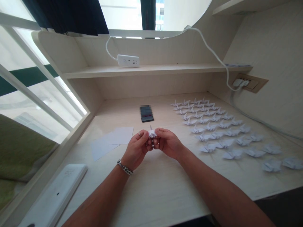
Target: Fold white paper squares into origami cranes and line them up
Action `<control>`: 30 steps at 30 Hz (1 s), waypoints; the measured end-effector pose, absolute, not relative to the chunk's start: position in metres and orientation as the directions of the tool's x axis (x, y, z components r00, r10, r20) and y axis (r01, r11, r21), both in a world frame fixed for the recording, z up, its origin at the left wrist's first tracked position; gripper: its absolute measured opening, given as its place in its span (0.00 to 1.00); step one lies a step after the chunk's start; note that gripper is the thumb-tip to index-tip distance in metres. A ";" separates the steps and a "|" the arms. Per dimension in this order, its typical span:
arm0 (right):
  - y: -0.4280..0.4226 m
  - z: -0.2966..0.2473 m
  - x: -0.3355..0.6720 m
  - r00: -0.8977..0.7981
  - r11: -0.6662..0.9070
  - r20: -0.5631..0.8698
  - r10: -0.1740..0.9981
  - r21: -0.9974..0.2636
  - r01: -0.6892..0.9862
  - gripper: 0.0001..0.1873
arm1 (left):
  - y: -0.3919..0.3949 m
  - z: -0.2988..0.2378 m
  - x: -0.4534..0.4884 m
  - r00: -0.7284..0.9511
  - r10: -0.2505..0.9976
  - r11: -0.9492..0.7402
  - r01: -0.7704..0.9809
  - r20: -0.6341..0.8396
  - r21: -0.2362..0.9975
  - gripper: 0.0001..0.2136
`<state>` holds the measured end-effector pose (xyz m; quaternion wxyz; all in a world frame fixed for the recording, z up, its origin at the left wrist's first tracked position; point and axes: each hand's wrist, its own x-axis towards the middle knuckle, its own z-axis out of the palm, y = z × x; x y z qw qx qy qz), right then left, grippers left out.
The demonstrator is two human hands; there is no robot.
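Note:
A small white paper crane (151,134) is pinched between my two hands above the middle of the desk, with a thin point sticking up from it. My left hand (138,143), wearing a ring and a chain bracelet, grips its left side. On the other side, my right hand (168,142) has thumb and fingers closed on its right part. The fingertips hide the lower part of the paper. Sheets of white paper (120,135) lie on the desk just left of my left hand. Several finished paper cranes (214,127) stand in rows to the right.
A dark phone (146,114), partly pixelated, lies beyond my hands. A long white box-like object (56,192) rests at the desk's left edge. On the shelf (156,70) sits a white power strip (128,61). A white cable (213,52) runs to the wall socket (252,82).

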<state>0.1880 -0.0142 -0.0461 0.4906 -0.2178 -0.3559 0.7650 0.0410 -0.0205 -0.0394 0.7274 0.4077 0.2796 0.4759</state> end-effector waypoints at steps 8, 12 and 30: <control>-0.014 -0.047 0.189 -0.423 -0.262 0.014 0.906 -0.766 -0.586 0.11 | -0.020 -0.040 0.041 0.372 0.928 0.203 -0.458 -0.020 0.866 0.13; -0.013 -0.047 0.189 -0.391 -0.278 -0.032 0.920 -0.755 -0.593 0.12 | -0.018 -0.040 0.040 0.355 0.934 0.209 -0.452 -0.040 0.867 0.13; -0.016 -0.047 0.193 0.170 0.381 0.402 0.900 -0.913 0.147 0.15 | -0.010 -0.043 0.037 0.113 0.992 0.077 -0.269 -0.048 0.960 0.15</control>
